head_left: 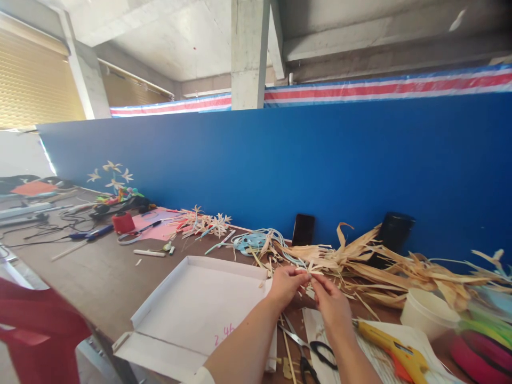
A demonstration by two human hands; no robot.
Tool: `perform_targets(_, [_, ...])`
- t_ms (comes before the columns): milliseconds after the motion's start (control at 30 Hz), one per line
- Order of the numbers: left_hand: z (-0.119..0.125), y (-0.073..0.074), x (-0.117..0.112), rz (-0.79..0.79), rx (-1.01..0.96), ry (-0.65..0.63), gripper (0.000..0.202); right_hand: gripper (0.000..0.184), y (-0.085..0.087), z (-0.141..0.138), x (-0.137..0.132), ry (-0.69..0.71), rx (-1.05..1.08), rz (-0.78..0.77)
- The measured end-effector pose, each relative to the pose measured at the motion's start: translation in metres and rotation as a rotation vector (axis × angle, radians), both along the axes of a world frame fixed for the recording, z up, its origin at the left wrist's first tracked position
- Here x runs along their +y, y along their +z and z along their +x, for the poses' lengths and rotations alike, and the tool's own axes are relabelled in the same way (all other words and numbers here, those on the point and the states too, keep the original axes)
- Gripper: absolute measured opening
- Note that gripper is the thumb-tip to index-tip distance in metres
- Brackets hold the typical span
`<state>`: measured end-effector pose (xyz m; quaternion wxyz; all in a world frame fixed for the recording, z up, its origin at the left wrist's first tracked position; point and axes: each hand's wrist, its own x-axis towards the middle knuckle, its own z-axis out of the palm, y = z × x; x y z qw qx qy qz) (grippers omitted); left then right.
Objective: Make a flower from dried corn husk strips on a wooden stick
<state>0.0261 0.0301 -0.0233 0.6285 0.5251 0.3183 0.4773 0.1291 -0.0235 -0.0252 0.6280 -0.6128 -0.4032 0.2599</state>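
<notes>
My left hand and my right hand meet over the table just right of a shallow white cardboard box lid. Both pinch a small pale strip of dried husk between thumb and fingertips. Directly behind them lies a heap of dried corn husks. Black-handled scissors lie under my forearms, and a yellow glue gun rests just right of my right wrist.
A blue partition walls off the table's back edge, with two dark phones leaning on it. Finished husk flowers, a red spool, a white tub, cables and tools crowd the surface. A red chair stands at the near left.
</notes>
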Motion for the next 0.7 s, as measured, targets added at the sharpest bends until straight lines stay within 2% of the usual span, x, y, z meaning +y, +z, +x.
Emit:
perform_targets(133, [0.0007, 0.0029, -0.0015, 0.011, 0.043, 0.028, 0.032, 0.04, -0.003, -0.0011, 0.002, 0.035, 0.16, 0.001])
perform_targets(267, [0.0022, -0.0011, 0.0006, 0.029, 0.068, 0.037, 0.031, 0.035, -0.0032, -0.0036, 0.0021, 0.056, 0.262, 0.005])
perform_targets(500, [0.006, -0.004, 0.002, -0.024, 0.013, -0.008, 0.024, 0.035, 0.0017, -0.0058, -0.0015, 0.093, 0.264, 0.006])
perform_targets(700, [0.006, -0.0023, -0.0011, 0.03, 0.067, 0.024, 0.015, 0.046, 0.0012, -0.0045, -0.0014, 0.008, 0.122, 0.013])
